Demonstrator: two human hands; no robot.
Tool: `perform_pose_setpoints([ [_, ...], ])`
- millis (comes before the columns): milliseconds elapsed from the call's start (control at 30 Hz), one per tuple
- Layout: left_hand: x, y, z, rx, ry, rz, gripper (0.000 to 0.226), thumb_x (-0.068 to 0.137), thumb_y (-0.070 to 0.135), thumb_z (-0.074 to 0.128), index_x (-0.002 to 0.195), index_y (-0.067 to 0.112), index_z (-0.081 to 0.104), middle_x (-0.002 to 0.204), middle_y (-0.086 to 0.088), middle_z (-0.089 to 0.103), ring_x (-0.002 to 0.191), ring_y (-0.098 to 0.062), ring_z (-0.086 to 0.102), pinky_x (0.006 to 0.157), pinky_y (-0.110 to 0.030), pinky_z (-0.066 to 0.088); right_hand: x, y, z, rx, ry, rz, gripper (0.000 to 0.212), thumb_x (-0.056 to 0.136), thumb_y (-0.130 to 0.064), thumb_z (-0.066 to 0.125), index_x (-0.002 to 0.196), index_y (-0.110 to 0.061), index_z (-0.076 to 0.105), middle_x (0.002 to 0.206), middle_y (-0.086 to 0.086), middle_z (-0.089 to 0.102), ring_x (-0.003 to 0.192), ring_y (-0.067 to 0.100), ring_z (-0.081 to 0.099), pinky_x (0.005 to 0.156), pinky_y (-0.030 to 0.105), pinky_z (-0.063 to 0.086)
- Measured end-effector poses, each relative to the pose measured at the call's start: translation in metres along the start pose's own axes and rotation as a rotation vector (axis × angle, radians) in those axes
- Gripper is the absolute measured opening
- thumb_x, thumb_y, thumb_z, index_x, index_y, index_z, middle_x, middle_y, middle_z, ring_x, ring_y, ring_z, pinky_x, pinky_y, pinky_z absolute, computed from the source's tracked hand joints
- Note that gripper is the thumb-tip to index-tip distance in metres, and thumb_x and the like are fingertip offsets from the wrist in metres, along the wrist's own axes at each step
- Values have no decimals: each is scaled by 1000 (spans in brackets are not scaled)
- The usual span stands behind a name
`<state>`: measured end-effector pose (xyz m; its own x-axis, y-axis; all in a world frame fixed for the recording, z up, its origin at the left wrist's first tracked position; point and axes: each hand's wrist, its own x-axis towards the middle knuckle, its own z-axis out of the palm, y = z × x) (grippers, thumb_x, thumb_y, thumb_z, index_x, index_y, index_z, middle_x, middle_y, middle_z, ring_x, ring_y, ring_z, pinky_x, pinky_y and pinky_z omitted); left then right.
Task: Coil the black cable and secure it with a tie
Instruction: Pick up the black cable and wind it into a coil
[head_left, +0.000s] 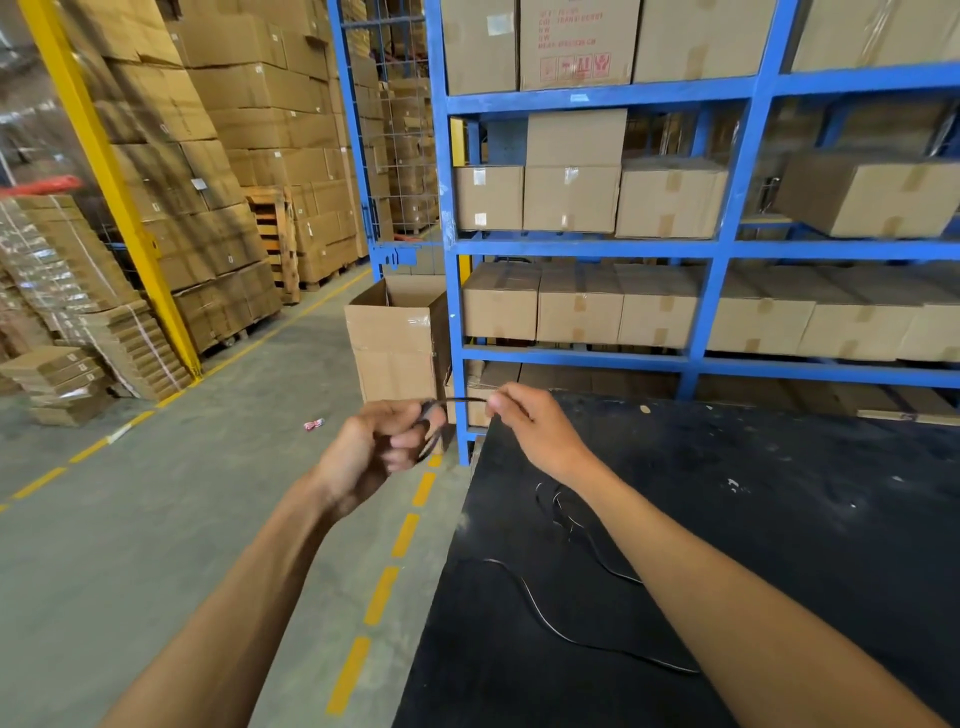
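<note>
A thin black cable trails in loose curves across the black table. One end is raised off the table's far left corner. My left hand grips a few bunched loops of it, fingers curled round them. A short stretch of cable runs from there to my right hand, which pinches it between thumb and fingertips. Both hands hover over the table's left edge, about a hand's width apart. No tie is visible.
Blue shelving full of cardboard boxes stands right behind the table. An open cardboard box sits on the floor at its left end. The concrete floor with yellow dashed lines lies to the left, with stacked cartons beyond.
</note>
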<state>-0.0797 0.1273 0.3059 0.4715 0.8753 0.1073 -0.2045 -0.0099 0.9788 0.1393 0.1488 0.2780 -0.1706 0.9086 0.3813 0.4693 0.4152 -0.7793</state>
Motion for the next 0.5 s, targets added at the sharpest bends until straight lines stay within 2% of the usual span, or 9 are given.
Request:
perform_pose_setpoints([
  [100, 6, 14, 6, -328, -8, 174, 29, 92, 13, 43, 97, 6, 70, 56, 7, 37, 46, -7, 22, 46, -19, 23, -25, 15, 21, 140, -192, 149, 35, 107, -30, 37, 82, -17, 59, 56, -15, 45, 48, -2, 39, 47, 8, 34],
  [167, 17, 21, 8, -436, 46, 286, 32, 98, 8, 38, 108, 6, 69, 61, 6, 45, 47, -6, 34, 49, -18, 32, -45, 25, 41, 85, -280, 140, 38, 107, -32, 37, 80, -16, 59, 63, -9, 45, 52, -2, 39, 55, 12, 37],
  [233, 30, 23, 9, -411, 161, 374, 30, 101, 9, 37, 115, 6, 64, 70, 5, 53, 53, -7, 40, 53, -19, 39, -60, 30, 58, -15, -326, 68, 39, 107, -31, 37, 79, -15, 59, 65, -2, 47, 58, 8, 40, 61, 24, 37],
  [300, 39, 19, 8, -159, 335, 448, 26, 102, 9, 41, 111, 10, 65, 80, 2, 61, 57, -9, 44, 59, -20, 42, -67, 26, 66, -61, -324, 19, 37, 106, -34, 36, 80, -19, 58, 60, -6, 42, 56, 13, 37, 57, 28, 34],
  [367, 42, 10, 5, 180, 486, 479, 26, 101, 6, 45, 96, 16, 69, 95, -7, 65, 57, -9, 47, 64, -23, 46, -67, 15, 62, -109, -293, -50, 36, 105, -39, 35, 80, -22, 56, 57, -7, 44, 53, 12, 39, 56, 27, 35],
  [433, 43, 1, -1, 457, 522, 447, 31, 99, 3, 47, 85, 20, 68, 106, -18, 67, 58, -14, 50, 67, -29, 49, -62, 3, 51, -89, -246, -117, 38, 103, -46, 36, 78, -24, 56, 64, -4, 53, 57, 12, 47, 59, 29, 41],
  [500, 42, -8, -11, 702, 478, 375, 27, 98, 1, 48, 83, 14, 67, 101, -24, 69, 60, -21, 52, 69, -34, 50, -53, -7, 35, -41, -143, -168, 37, 100, -51, 40, 78, -26, 56, 69, -2, 57, 59, 7, 49, 59, 25, 41],
])
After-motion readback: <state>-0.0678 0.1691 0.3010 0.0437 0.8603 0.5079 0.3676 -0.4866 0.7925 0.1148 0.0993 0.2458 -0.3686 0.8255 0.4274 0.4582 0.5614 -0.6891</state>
